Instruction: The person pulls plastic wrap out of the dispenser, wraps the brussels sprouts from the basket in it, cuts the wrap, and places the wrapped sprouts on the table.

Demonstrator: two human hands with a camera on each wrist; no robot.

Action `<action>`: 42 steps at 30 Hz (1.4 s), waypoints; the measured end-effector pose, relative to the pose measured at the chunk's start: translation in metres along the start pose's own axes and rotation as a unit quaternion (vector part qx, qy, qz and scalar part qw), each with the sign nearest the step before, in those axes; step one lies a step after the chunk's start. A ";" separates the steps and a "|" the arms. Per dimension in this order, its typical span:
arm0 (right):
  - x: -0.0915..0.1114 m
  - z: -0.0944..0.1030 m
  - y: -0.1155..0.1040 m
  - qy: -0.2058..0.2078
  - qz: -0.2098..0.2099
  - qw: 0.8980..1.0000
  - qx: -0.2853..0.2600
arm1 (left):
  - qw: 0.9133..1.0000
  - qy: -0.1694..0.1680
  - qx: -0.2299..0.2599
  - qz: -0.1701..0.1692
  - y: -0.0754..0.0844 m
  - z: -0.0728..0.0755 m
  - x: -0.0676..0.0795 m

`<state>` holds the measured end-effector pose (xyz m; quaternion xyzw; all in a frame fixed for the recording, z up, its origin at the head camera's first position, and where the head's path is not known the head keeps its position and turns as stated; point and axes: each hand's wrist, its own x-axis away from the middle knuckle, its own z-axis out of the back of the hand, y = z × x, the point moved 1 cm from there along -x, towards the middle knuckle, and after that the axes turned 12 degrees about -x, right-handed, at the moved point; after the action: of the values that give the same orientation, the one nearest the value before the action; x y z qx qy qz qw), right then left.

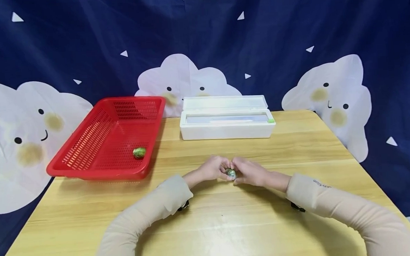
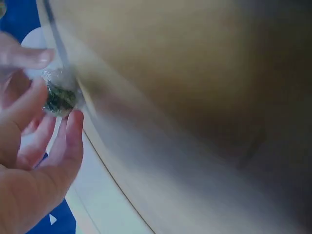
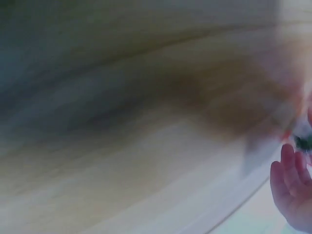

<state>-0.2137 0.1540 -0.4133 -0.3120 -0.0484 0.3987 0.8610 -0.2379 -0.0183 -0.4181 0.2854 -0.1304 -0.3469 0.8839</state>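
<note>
Low over the table's middle, both hands meet at a small green, roundish item point(image 1: 231, 173) wrapped in clear, shiny film. My left hand point(image 1: 214, 168) grips it from the left with curled fingers. From the other side my right hand point(image 1: 251, 172) pinches it between thumb and fingers. Up close in the left wrist view, the wrapped item point(image 2: 60, 95) shows dark green under crinkled film, fingertips around it. Only a sliver of that green item point(image 3: 304, 143) appears at the right edge of the right wrist view. Fingers hide part of it.
On the left stands a red plastic basket point(image 1: 104, 172) with slotted walls. Inside lies another green, shiny item point(image 1: 139, 152), near its front right corner. A long white box point(image 1: 227, 131) with its lid raised sits at the back of the wooden table point(image 1: 209, 219), before a dark blue curtain.
</note>
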 end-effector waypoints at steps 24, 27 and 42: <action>-0.001 0.001 0.001 -0.050 -0.096 0.990 -0.093 | 0.997 -0.004 -0.009 0.073 0.009 0.025 0.028; 0.000 0.001 -0.001 -0.047 -0.100 0.989 -0.102 | 0.998 0.009 0.004 0.065 0.007 0.031 0.036; 0.071 0.065 0.071 0.048 -0.182 0.976 -0.109 | 0.999 0.037 0.031 0.022 0.007 0.036 0.082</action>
<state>-0.2344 0.2722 -0.4138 -0.4089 -0.1065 0.2121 0.8812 -0.1896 -0.0852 -0.3824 0.3222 -0.1144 -0.3121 0.8864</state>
